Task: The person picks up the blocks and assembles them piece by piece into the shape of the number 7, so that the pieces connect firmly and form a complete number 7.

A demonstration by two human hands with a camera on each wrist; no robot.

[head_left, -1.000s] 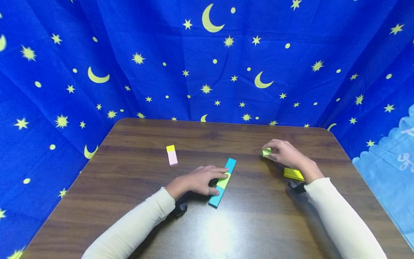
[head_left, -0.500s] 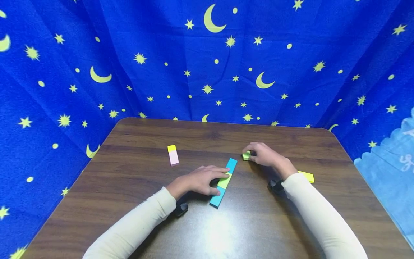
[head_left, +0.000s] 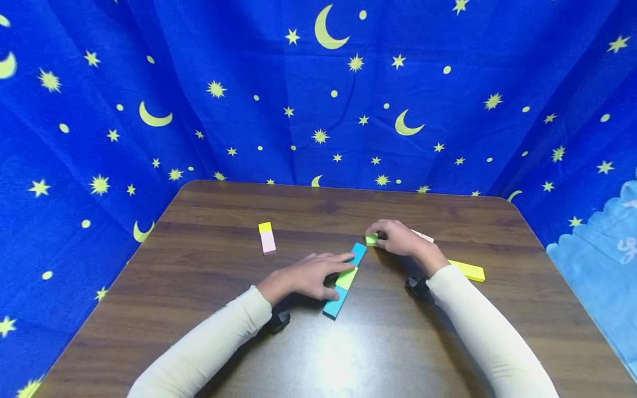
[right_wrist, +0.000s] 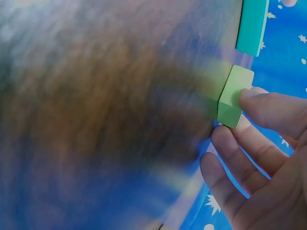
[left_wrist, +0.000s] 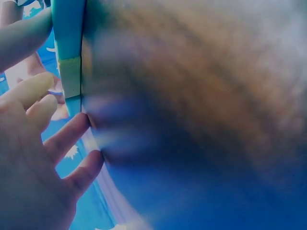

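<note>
My left hand (head_left: 309,276) rests over a row of blocks, its fingers spread. The row has a blue block (head_left: 336,305) at the near end, a light green block (head_left: 346,278) in the middle and another blue block (head_left: 359,252) at the far end. In the left wrist view the thumb lies along the near blue block (left_wrist: 68,31). Just past the row's far end, my right hand (head_left: 396,237) pinches a separate light green block (head_left: 371,239) between thumb and fingers. A gap shows between that green block (right_wrist: 232,98) and the blue one (right_wrist: 253,26) in the right wrist view.
A pink block (head_left: 267,242) with a yellow block (head_left: 265,226) at its far end lies to the left on the wooden table (head_left: 224,204). Partly hidden by the right arm are a yellow block (head_left: 469,271) and a pale block (head_left: 423,236). A blue star-patterned curtain (head_left: 278,66) surrounds the table.
My right hand has carried the light green block left, close to the row's far end. The pale block has come into sight behind that hand. My left hand keeps its place on the row.
</note>
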